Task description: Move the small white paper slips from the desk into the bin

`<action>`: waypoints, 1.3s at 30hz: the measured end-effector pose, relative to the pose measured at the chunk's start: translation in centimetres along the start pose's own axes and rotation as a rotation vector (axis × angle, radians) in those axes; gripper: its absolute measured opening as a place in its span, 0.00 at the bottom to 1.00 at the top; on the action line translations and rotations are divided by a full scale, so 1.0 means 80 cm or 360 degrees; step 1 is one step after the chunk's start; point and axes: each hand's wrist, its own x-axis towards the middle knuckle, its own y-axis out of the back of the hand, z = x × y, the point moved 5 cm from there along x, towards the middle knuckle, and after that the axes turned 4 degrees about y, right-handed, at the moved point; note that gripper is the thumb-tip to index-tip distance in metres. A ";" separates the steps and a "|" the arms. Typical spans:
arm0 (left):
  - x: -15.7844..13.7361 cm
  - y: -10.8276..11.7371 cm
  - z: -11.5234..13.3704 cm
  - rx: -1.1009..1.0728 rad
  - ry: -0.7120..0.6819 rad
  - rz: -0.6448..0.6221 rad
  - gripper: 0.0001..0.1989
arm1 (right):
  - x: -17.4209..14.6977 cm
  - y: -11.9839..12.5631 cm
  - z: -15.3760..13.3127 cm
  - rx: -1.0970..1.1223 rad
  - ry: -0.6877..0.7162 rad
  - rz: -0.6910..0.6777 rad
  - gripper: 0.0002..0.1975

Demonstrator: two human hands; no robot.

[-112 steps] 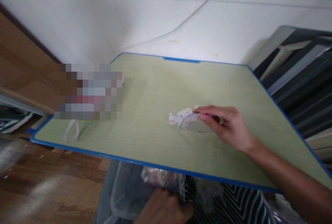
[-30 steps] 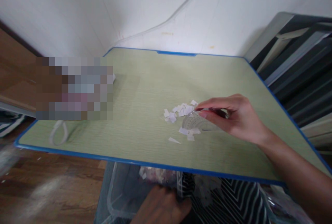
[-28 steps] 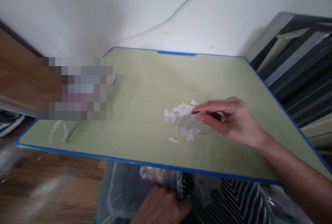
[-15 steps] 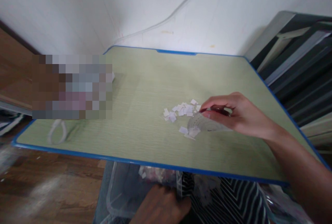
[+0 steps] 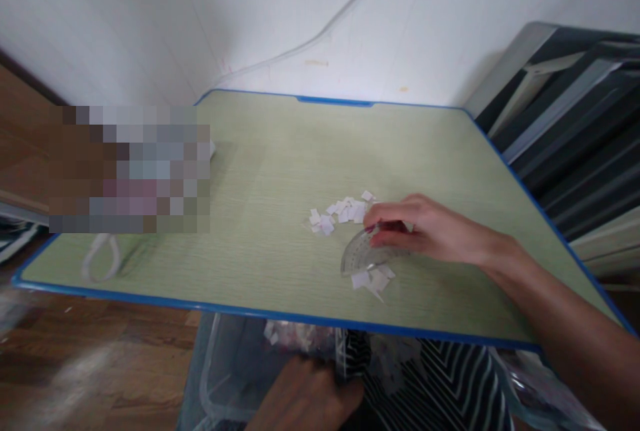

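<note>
In the head view my right hand point(image 5: 400, 228) pinches a clear half-round protractor point(image 5: 363, 254) between thumb and fingers, just above the table. Several small white paper pieces point(image 5: 377, 278) lie right below its straight edge. Another loose group of paper pieces point(image 5: 347, 210) is spread to the left of my fingertips. Below the table edge, my left hand point(image 5: 313, 391) is closed at the right rim of a clear plastic box point(image 5: 235, 378); its fingertips are hidden. Crumpled pale bits point(image 5: 300, 336) show at the far end of the box.
A pale green table point(image 5: 260, 151) with a blue edge stands against a white wall. At its left are a blurred-out patch point(image 5: 130, 171) and a white loop point(image 5: 101, 258). Dark folded panels point(image 5: 575, 111) lean on the right. Striped cloth point(image 5: 450, 384) covers my lap.
My right hand has moved left and slightly toward me with the protractor. The near paper pieces have shifted toward the table's front edge. My left hand stays at the box.
</note>
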 end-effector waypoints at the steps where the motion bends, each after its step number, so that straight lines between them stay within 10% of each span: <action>1: -0.001 -0.001 0.000 -0.0001 0.0003 -0.0018 0.03 | -0.002 0.000 -0.001 0.0024 -0.0013 -0.0078 0.08; 24: -0.002 -0.003 -0.003 -0.0103 0.0026 -0.0086 0.06 | -0.030 -0.013 -0.022 0.0855 -0.0379 -0.0966 0.14; 34: -0.002 -0.011 -0.004 -0.0021 -0.0015 0.0072 0.04 | -0.015 0.042 0.014 0.0259 -0.0441 0.0504 0.11; 39: -0.001 -0.010 -0.004 0.0025 0.0005 0.0001 0.04 | -0.015 0.042 0.019 -0.0001 -0.0449 0.0534 0.10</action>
